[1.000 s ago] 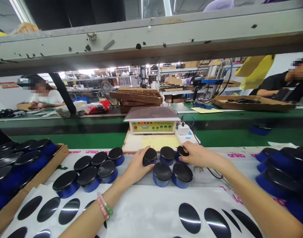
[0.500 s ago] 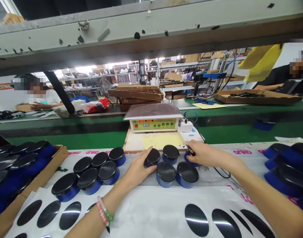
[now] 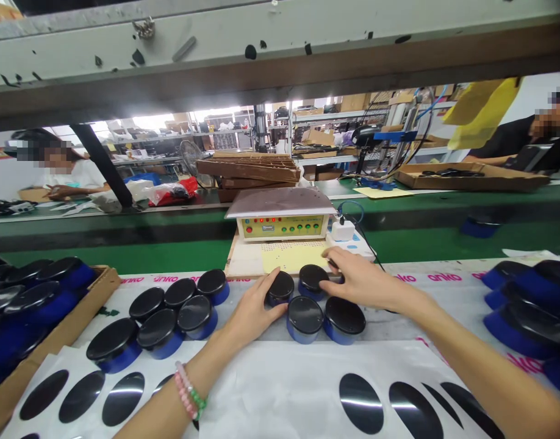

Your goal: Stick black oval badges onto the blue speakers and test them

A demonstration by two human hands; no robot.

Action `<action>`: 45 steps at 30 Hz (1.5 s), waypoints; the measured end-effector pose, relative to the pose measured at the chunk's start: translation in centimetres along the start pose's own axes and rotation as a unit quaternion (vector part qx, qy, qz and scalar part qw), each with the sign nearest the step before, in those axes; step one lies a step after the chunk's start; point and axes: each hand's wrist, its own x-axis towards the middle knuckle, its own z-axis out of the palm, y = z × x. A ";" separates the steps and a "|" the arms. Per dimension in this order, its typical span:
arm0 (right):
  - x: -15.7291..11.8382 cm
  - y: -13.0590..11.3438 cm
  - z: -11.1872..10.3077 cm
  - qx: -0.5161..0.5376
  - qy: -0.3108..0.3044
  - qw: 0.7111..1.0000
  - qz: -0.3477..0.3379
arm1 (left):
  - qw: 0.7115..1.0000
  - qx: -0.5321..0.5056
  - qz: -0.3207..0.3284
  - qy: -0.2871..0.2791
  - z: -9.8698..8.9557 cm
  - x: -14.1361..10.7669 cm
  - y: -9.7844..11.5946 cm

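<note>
Several round blue units with glossy black tops stand in two groups on the white printed sheet. My left hand (image 3: 255, 305) curls its thumb and fingers around the left side of one blue unit (image 3: 281, 288). Over the back right of the same group is my right hand (image 3: 357, 277), its fingers bent around a small black cable end (image 3: 332, 263), mostly hidden. Its thumb is at the edge of another blue unit (image 3: 313, 281). Two more units, the front left unit (image 3: 305, 318) and the front right unit (image 3: 345, 320), sit before them.
A control box (image 3: 280, 225) with lit red digits stands behind, beside a white plug adapter (image 3: 343, 230). Black oval films (image 3: 361, 403) lie in front. A cardboard tray (image 3: 104, 283) of units is at left; more units (image 3: 531, 314) stand at right. A shelf beam (image 3: 280, 61) crosses overhead.
My right hand has moved left from the rearmost right unit to above its neighbour. My left hand stays around the same unit. The camera view has shifted slightly.
</note>
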 end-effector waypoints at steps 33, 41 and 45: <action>-0.1 -2.5 0.3 0.042 0.052 0.998 0.019 | 0.996 -0.075 -0.025 -0.027 -1.6 -0.6 7.5; -3.4 -7.2 -3.3 0.288 0.011 0.956 -0.047 | 0.994 0.045 0.057 0.076 -2.7 -1.4 9.7; -3.7 -8.3 -2.2 0.326 0.050 0.943 -0.048 | 0.982 0.110 0.116 0.097 -2.5 -1.9 9.6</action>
